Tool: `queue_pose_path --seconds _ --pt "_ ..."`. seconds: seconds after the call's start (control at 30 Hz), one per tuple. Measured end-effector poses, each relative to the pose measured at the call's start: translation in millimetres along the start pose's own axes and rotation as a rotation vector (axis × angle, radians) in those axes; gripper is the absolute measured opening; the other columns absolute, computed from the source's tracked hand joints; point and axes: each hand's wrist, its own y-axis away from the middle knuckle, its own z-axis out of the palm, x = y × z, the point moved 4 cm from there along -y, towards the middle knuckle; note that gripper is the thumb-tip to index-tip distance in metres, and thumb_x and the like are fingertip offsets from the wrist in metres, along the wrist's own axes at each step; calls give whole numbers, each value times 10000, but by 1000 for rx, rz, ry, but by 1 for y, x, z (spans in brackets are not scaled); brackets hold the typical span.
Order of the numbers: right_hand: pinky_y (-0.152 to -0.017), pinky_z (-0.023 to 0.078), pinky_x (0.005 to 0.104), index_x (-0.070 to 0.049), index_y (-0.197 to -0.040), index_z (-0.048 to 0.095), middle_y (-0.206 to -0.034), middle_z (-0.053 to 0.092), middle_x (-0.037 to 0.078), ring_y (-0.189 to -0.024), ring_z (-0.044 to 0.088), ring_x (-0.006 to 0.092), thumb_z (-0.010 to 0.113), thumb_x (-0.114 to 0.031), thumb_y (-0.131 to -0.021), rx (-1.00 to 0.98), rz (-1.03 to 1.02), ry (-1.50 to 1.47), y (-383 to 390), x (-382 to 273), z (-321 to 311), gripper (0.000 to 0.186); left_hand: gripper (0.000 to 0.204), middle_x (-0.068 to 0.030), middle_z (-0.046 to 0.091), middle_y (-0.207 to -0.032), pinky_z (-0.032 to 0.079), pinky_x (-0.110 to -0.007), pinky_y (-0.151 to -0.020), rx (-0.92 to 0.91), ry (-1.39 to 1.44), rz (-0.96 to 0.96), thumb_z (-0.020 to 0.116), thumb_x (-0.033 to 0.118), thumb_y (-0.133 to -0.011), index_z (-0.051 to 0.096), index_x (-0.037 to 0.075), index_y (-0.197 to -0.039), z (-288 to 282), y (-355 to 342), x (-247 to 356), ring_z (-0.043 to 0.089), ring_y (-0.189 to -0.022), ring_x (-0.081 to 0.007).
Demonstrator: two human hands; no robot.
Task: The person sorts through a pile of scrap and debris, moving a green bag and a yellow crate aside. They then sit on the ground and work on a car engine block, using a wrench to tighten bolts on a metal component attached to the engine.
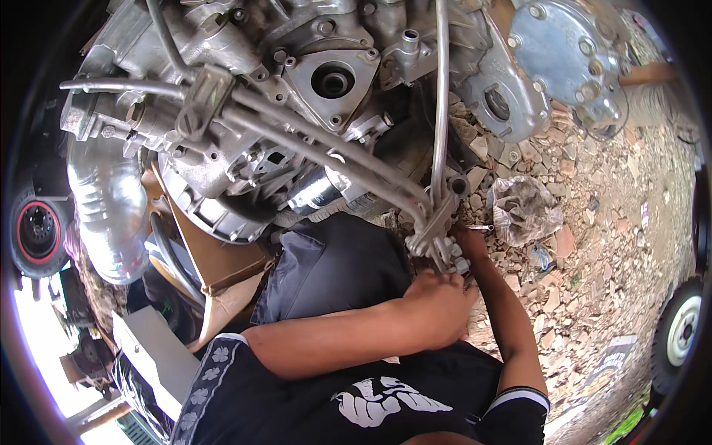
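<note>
Several bare metal pipes (pixel 319 152) run from the engine (pixel 245 55) to a cluster of nuts and fittings (pixel 449 252) in front of my torso. My left hand (pixel 441 304) reaches across from the left, its fingers curled round the near end of that cluster. On the cluster's right side is my right hand (pixel 469 241), closed, with the slim silver end of what looks like a wrench (pixel 482 228) sticking out. The fingertips of both hands are partly hidden. A clamp bracket (pixel 204 104) joins the pipes farther up.
A cardboard box (pixel 222 259) and a ribbed silver duct (pixel 107 208) stand at the left. Rubble (pixel 564 297) covers the ground at the right, with a dirty cloth or bag (pixel 525 210) on it. Wheels show at the left (pixel 38 230) and right (pixel 682 330) edges.
</note>
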Motion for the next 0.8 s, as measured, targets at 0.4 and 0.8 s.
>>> queue_pose_path --seconds 0.4,0.8 --pt "-828 573 421 -95 -1138 677 -1016 718 185 -941 704 358 630 -356 -877 -63 232 189 -11 -23 -83 372 626 -212 660 -1106 527 -479 -890 187 -34 347 737 418 -866 563 4 -1301 14 82 -50 659 -1058 -390" --pt "-717 564 419 -40 -893 778 -780 729 175 -770 729 306 774 -95 -760 160 5 205 -14 -136 -237 144 832 -255 570 -1311 451 -539 -1036 624 -103 -119 666 546 -895 390 49 -1503 -12 147 -144 590 -1203 -442"
